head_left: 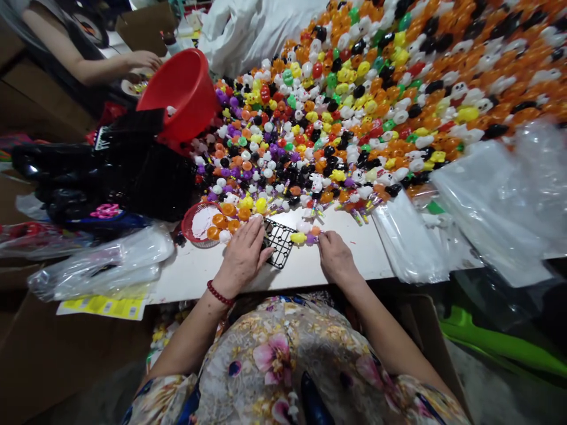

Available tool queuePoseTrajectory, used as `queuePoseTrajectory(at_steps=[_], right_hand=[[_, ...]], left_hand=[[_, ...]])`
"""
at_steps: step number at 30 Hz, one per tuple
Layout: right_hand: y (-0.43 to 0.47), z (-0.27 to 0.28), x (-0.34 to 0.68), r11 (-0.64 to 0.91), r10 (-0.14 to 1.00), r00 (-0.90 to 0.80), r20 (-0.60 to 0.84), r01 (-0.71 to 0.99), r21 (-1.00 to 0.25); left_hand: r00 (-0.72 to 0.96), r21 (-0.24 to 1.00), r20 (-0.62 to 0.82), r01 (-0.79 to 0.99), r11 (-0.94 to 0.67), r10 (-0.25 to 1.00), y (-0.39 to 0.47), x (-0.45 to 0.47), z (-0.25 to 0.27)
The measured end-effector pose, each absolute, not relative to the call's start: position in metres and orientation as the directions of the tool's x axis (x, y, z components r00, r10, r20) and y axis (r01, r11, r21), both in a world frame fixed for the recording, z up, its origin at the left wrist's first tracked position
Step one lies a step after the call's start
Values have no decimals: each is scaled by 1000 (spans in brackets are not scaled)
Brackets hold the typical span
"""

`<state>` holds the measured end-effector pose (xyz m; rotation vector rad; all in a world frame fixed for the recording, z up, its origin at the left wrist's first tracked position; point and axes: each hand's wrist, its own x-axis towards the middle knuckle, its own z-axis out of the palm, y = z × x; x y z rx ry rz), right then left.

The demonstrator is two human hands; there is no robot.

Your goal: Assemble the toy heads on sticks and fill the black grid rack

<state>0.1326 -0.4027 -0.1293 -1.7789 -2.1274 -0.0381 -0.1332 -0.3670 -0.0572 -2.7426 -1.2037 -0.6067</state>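
Note:
My left hand [243, 255], with a red bead bracelet at its wrist, lies palm down on the white table at the left edge of a black plastic grid [280, 247]. Its fingers are stretched out, the thumb reaching over the grid; what lies beneath the palm is hidden. Small orange pumpkin-like toys [227, 219] sit beside its fingertips. My right hand [336, 258] is closed, its fingertips at a small cluster of plastic toys: a yellow one [298, 238], a purple one [310, 239] and an orange one [316, 230]. Whatever it grips is hidden by the fingers.
A large heap of colourful small toys [328, 118] covers the table's back. A red tub [181, 94], black plastic bags [133, 165] and a red basket [188, 227] are at left. Clear bags [411, 236] lie at right. Another person's hand [144, 60] shows at upper left.

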Motion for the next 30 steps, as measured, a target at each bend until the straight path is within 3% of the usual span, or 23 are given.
queuePoseTrajectory(at_steps=[6,10,15,18,22,30], right_hand=[[-402,-128,116,274,924,-172,340,920,-279],[-391,-126,99,302,931,-148,335,826,-475],[-364,-123,68,107,993,-28,110,571,-814],[-348,-121,50,5,1000,-2,4,406,-914],[-335,-119,36,1,997,-76,-26,333,-943],[-327,-116,37,40,979,-197,-55,446,-894]], left_hand=[[619,82,360,725,-684,698,-368,-136,-56],[616,86,362,725,-683,700,-368,-136,-56],[626,75,371,716,-694,686,-368,-136,-56],[629,83,367,712,-697,685,-368,-136,-56],[624,100,345,719,-688,702,-368,-136,-56],[624,133,330,713,-689,709,-367,-136,-55]])
